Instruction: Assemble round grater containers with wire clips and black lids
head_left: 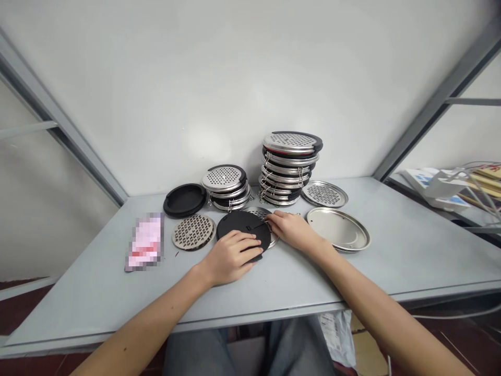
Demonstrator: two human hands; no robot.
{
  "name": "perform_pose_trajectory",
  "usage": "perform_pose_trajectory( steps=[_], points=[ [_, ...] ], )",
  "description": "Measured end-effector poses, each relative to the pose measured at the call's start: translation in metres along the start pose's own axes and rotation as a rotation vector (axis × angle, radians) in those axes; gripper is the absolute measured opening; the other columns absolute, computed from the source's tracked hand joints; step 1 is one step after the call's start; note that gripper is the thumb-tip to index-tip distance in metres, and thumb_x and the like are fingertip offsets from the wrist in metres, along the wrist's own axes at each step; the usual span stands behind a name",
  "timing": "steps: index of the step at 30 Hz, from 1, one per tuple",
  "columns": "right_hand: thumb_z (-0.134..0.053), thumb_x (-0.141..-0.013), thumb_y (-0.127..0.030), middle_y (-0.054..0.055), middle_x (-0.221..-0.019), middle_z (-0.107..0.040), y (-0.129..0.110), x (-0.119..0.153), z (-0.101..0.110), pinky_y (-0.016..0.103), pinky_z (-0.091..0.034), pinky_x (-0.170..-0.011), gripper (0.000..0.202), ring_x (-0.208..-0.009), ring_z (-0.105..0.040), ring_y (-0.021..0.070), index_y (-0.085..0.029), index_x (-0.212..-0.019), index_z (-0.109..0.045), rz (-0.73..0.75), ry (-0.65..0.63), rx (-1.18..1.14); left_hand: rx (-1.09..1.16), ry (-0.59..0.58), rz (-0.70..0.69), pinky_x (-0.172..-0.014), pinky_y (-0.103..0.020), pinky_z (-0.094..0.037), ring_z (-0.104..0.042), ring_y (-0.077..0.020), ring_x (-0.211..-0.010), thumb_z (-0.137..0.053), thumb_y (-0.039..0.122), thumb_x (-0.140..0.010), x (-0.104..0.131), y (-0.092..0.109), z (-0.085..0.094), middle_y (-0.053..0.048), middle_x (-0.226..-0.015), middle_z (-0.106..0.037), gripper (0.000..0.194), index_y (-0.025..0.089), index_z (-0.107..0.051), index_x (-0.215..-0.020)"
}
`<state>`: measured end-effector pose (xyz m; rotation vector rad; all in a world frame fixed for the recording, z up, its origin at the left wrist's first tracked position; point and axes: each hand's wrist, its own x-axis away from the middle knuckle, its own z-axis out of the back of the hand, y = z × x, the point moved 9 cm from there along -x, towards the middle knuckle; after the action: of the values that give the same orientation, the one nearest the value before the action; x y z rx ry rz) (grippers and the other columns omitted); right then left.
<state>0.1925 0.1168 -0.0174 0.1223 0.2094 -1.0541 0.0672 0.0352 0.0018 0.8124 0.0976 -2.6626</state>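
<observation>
My left hand (233, 257) lies spread, palm down, on a black round disc (235, 223) at the middle of the table. At the disc's right edge, the fingertips of my right hand (287, 227) are pinched together by a thin wire-like piece (256, 225); what exactly they grip is too small to tell. Partly under the disc is a metal piece with holes (256, 211). A perforated metal disc (193, 231) rests to the left, and a shallow metal lid (338, 228) sits to the right of my right hand.
Behind stand a short stack (227, 188) and a taller stack (289, 167) of metal and black discs. Black rings (185, 199) lie back left, a perforated plate (325, 194) back right. A blurred pink item (145, 241) is at the left. Metal posts flank the table (410, 245).
</observation>
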Motion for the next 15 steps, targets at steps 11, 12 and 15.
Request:
perform_pose_trajectory(
  steps=[11, 12, 15],
  points=[
    [-0.042, -0.096, -0.026, 0.007, -0.092, -0.069, 0.0042, 0.0017, -0.0007, 0.025, -0.04, -0.066, 0.028, -0.08, -0.064, 0.0184, -0.019, -0.108, -0.065, 0.005, 0.03, -0.111, 0.033, 0.052, 0.025, -0.092, -0.04, -0.05, -0.061, -0.0224, -0.111, -0.06, 0.019, -0.085, -0.0009, -0.0016, 0.0066, -0.009, -0.112, -0.07, 0.027, 0.02, -0.064, -0.112],
    [-0.042, -0.096, -0.026, 0.007, -0.092, -0.069, 0.0045, 0.0016, -0.0009, 0.025, -0.041, -0.067, 0.028, -0.08, -0.064, 0.0186, -0.019, -0.109, -0.065, 0.003, 0.034, -0.128, 0.036, 0.054, 0.026, -0.091, -0.04, -0.05, -0.061, -0.0225, -0.11, -0.06, 0.019, -0.085, -0.0008, -0.0018, 0.0067, -0.009, -0.112, -0.07, 0.027, 0.02, -0.064, -0.111],
    [-0.042, -0.095, -0.026, 0.008, -0.094, -0.07, 0.0055, 0.0012, -0.0007, 0.026, -0.043, -0.071, 0.029, -0.083, -0.065, 0.0194, -0.019, -0.109, -0.066, -0.007, 0.049, -0.187, 0.047, 0.047, 0.028, -0.091, -0.04, -0.05, -0.061, -0.0226, -0.11, -0.061, 0.018, -0.083, -0.0005, -0.0021, 0.0059, -0.008, -0.113, -0.07, 0.028, 0.019, -0.064, -0.111]
  ],
)
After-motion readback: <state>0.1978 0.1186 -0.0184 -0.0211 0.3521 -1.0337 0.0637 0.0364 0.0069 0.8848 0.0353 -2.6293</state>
